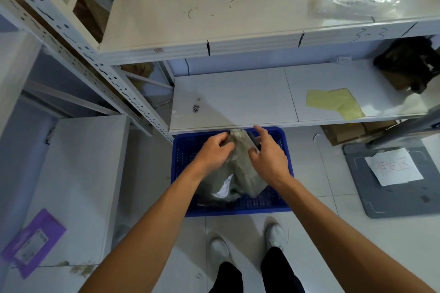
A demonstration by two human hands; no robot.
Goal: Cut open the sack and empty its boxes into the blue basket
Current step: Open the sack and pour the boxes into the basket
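A grey plastic sack (240, 169) with a white label stands inside the blue basket (183, 150) on the floor, partly under the low shelf. My left hand (214, 150) grips the sack's top left side. My right hand (269, 154) is against its top right side, holding a dark, narrow tool that looks like a cutter (253, 141), with the index finger stretched out. No boxes show; the sack hides its contents.
A white metal rack (238, 100) stands behind the basket, its low shelf carrying a yellow paper (333, 102) and a dark object (409, 64). A grey mat with a paper note (392, 166) lies right. A purple packet (33, 242) rests on the left shelf.
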